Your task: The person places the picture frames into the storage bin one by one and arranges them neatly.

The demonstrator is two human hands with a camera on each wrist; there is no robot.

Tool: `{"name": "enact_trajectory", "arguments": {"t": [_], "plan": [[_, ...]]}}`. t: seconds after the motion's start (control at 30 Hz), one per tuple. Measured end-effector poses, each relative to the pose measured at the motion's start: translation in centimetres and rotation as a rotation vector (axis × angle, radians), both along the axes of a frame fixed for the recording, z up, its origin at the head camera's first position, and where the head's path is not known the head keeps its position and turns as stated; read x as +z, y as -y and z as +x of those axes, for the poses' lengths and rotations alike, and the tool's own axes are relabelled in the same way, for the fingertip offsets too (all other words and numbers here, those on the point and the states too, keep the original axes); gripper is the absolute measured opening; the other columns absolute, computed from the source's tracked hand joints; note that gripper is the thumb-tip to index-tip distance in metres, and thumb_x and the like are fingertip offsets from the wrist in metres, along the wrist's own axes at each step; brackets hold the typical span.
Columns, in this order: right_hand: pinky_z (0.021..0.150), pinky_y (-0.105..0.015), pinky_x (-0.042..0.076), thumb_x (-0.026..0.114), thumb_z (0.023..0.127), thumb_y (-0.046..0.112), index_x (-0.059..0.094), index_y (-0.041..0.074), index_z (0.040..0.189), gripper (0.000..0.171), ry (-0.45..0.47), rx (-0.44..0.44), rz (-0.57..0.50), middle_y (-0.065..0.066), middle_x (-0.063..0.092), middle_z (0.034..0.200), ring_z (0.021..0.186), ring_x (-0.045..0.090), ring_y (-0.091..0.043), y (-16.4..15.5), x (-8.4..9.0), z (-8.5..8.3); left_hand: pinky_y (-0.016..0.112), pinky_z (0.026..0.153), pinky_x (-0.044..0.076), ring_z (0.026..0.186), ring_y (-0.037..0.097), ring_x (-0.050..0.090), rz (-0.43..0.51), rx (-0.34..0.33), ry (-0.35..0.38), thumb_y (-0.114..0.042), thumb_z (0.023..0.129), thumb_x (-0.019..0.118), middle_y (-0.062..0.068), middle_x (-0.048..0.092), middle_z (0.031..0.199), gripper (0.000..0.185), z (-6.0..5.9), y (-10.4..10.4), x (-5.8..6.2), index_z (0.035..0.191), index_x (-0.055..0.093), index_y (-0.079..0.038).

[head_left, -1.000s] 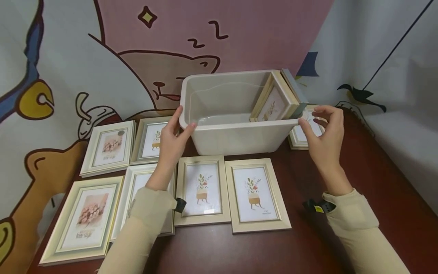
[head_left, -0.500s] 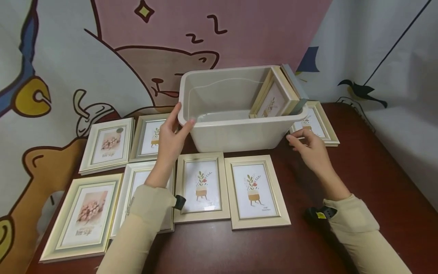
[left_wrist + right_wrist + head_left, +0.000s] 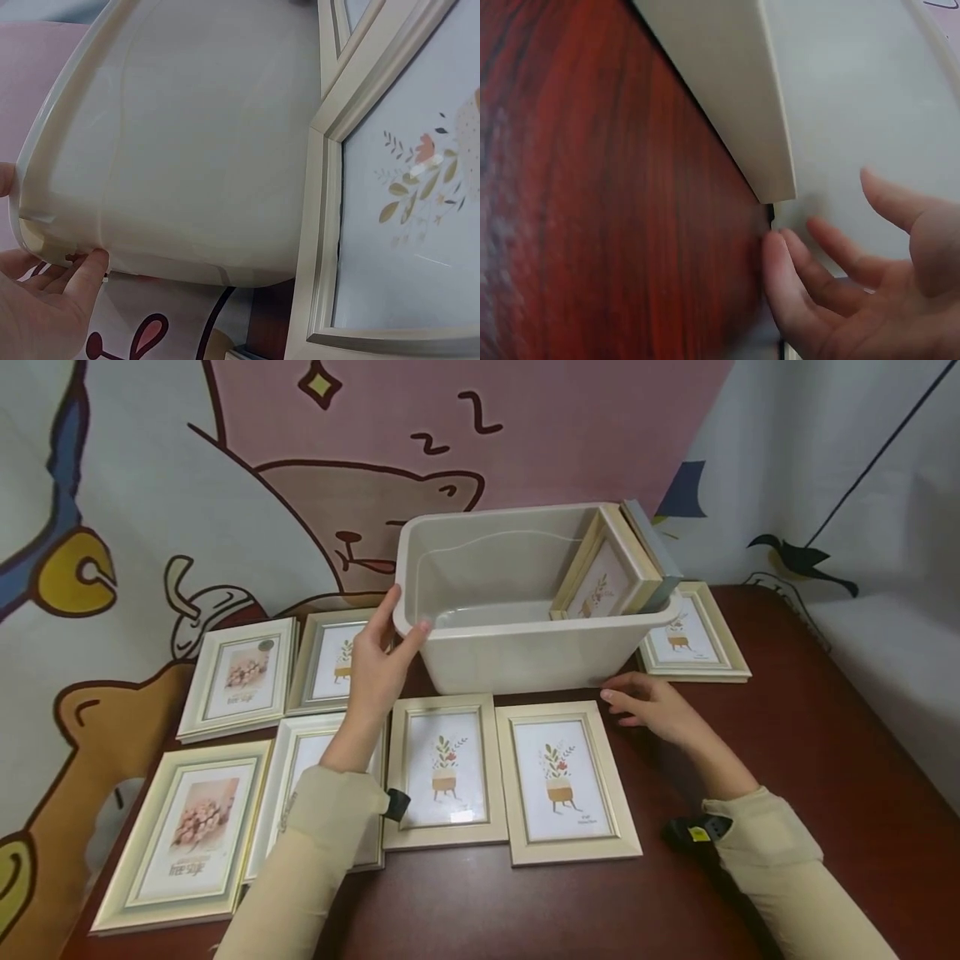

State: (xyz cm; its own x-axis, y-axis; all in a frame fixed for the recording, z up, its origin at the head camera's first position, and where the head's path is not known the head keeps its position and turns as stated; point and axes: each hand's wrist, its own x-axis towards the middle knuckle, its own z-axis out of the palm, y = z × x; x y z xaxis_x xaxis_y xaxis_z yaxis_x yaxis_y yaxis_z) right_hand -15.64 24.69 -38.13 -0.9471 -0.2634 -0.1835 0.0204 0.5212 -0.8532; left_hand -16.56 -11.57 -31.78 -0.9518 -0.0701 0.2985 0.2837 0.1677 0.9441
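- Our left hand (image 3: 378, 668) grips the left rim corner of the cream plastic bin (image 3: 517, 652).
- Our right hand (image 3: 652, 706), fingers relaxed, hovers nearest the cream-framed plant picture (image 3: 566, 781), which lies lengthwise towards us, in front of the bin.

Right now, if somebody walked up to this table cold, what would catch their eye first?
Probably the white plastic bin at the back of the dark red table, with framed pictures standing at its right end. The left hand grips its left rim, and the right hand reaches low by its base. More picture frames lie flat in front.
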Motion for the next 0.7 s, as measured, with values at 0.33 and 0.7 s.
{"name": "enact_trajectory", "arguments": {"t": [0.33,0.7], "plan": [[0.065,-0.030,0.057,0.070,0.085,0.032,0.051,-0.003,0.130,0.060,-0.011,0.091,0.154,-0.020,0.052,0.108,0.081,0.061,-0.019,1.3,-0.7,0.5,0.030,0.108,0.036,0.133,0.014,0.040,-0.020,0.013,0.010,-0.022,0.090,0.064,0.000,0.037,0.149,0.062,0.2,-0.1,-0.2,0.145,0.036,-0.012],[0.056,-0.028,0.047,0.077,0.078,0.027,0.063,0.001,0.114,0.047,-0.101,0.092,0.302,-0.019,0.058,0.105,0.071,0.055,-0.018,1.9,-0.2,0.2,0.033,0.106,0.038,0.133,0.018,0.041,-0.009,0.013,0.003,-0.021,0.090,0.064,0.001,0.037,0.149,0.062,0.2,0.1,-0.1,0.145,0.037,-0.013]]}}
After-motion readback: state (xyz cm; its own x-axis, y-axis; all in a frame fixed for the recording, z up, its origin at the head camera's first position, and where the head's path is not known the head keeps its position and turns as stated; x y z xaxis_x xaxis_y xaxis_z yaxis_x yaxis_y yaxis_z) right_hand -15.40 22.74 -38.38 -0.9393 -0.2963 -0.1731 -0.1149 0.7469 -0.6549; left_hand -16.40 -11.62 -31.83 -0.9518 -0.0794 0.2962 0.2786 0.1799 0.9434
